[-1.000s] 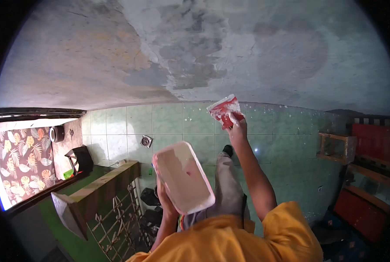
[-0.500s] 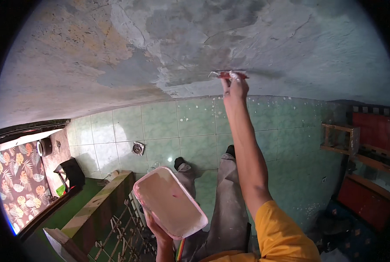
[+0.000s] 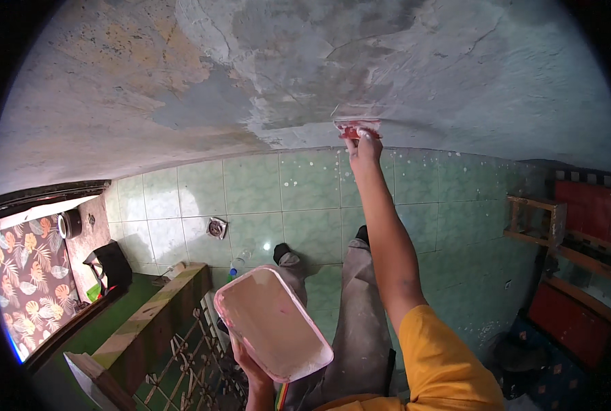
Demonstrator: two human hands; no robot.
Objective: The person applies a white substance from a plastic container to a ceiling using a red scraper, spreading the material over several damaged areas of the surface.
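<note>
My right hand (image 3: 365, 149) grips a red scraper (image 3: 353, 128) smeared with white paste, its blade against the patchy grey wall (image 3: 189, 96) just above the floor line. Low in the view, my left hand (image 3: 246, 363) holds a pinkish plastic tub (image 3: 276, 322) by its left side, with pale creamy paste inside. Most of that hand's fingers are hidden under the tub.
Green tiles (image 3: 305, 185) with white spatters bear a floor drain (image 3: 216, 229) and plastic bottle (image 3: 237, 267). At left are a wooden rail (image 3: 155, 315), metal grille (image 3: 185, 349), black bag (image 3: 113, 267) and leaf-patterned fabric (image 3: 31, 274). Red shelving (image 3: 572, 322) and wooden frame (image 3: 532, 222) stand right.
Since a second ago, my right hand has reached forward, bringing the scraper onto the wall, then shifted slightly floorward in the last half second. The tub has moved lower in the view.
</note>
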